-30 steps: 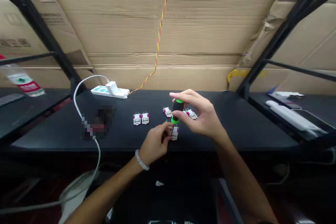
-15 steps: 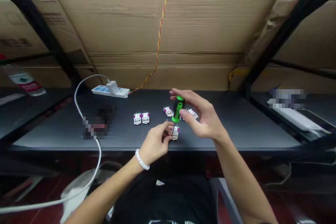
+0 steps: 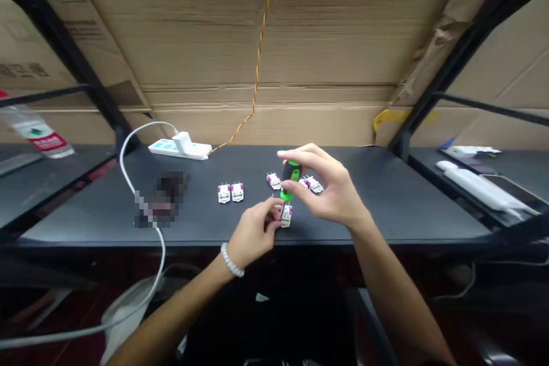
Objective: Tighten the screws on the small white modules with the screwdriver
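My right hand (image 3: 323, 186) grips the green and black handle of a screwdriver (image 3: 291, 174), fingers on top and thumb at its side. The shaft points down to a small white and purple module with metal pins (image 3: 286, 217) near the table's front edge. My left hand (image 3: 256, 226) pinches that module from its left side, with a bead bracelet on the wrist. Whether the screwdriver tip sits in a screw is too small to tell. Just behind the screwdriver lies another such module (image 3: 273, 181), and one more (image 3: 314, 184) is partly hidden by my right hand.
Two similar modules (image 3: 230, 193) stand side by side left of my hands. A white power strip (image 3: 180, 149) with a plugged-in adapter lies at the back left, its white cable (image 3: 124, 154) looping forward. A blurred dark object (image 3: 165, 200) lies on the left of the black table (image 3: 407, 206).
My right thumb and fingers have shifted slightly around the screwdriver handle, with the thumb now farther across it. My left hand and the module stay in place.
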`<action>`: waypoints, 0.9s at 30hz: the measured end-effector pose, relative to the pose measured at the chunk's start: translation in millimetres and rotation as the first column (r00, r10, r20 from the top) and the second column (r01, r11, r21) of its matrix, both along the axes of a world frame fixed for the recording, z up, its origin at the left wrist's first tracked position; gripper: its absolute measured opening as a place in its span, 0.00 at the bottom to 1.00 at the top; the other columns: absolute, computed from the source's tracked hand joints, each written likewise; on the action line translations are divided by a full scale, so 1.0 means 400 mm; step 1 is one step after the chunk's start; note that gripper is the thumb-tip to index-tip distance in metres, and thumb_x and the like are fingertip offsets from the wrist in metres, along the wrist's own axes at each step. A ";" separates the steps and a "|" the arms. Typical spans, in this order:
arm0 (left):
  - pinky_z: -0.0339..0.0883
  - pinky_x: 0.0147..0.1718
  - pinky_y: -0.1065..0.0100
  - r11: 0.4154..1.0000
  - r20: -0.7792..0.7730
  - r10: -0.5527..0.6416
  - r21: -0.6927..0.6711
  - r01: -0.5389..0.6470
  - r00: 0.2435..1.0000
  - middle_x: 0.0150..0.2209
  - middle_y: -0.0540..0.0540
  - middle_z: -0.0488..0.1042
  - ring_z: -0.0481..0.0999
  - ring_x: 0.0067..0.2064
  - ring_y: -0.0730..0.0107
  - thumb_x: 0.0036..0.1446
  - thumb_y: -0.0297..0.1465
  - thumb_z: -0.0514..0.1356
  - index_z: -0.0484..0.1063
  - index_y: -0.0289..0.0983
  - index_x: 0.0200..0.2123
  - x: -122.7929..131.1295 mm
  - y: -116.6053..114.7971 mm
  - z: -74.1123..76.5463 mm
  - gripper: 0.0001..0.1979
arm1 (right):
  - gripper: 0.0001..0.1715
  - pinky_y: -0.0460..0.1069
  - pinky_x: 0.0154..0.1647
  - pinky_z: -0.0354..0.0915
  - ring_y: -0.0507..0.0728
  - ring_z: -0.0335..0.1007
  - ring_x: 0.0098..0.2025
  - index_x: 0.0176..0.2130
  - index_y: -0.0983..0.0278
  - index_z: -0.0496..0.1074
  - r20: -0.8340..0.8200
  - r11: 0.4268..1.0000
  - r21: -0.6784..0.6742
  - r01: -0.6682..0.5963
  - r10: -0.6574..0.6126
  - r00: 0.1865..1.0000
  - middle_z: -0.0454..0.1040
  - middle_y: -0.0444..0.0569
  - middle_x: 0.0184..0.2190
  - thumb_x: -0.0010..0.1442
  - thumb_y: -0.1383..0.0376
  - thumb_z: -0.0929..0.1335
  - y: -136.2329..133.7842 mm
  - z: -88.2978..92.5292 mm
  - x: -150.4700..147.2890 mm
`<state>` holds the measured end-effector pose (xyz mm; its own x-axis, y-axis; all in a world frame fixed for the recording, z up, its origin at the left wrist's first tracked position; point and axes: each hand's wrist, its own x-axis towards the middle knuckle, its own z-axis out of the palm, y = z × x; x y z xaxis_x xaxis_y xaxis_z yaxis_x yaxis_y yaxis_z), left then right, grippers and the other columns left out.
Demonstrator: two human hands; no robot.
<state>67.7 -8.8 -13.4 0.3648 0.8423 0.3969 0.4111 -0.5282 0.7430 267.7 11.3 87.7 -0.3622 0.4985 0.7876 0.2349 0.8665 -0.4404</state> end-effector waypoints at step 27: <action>0.76 0.45 0.65 1.000 -0.016 0.003 0.016 -0.002 1.000 0.37 0.48 0.81 0.83 0.41 0.63 0.59 0.16 0.60 0.75 0.39 0.50 -0.001 -0.001 0.005 0.19 | 0.29 0.58 0.56 0.77 0.61 0.80 0.54 0.69 0.55 0.72 0.012 0.996 -0.040 -0.086 0.086 0.996 0.81 0.53 0.56 0.72 0.66 0.68 -0.001 0.005 0.004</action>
<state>67.2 -9.0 -11.3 0.3691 0.8366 0.4048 0.4240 -0.5391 0.7277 269.1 10.7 89.7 -0.4156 0.4960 0.7625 0.1666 0.8656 -0.4722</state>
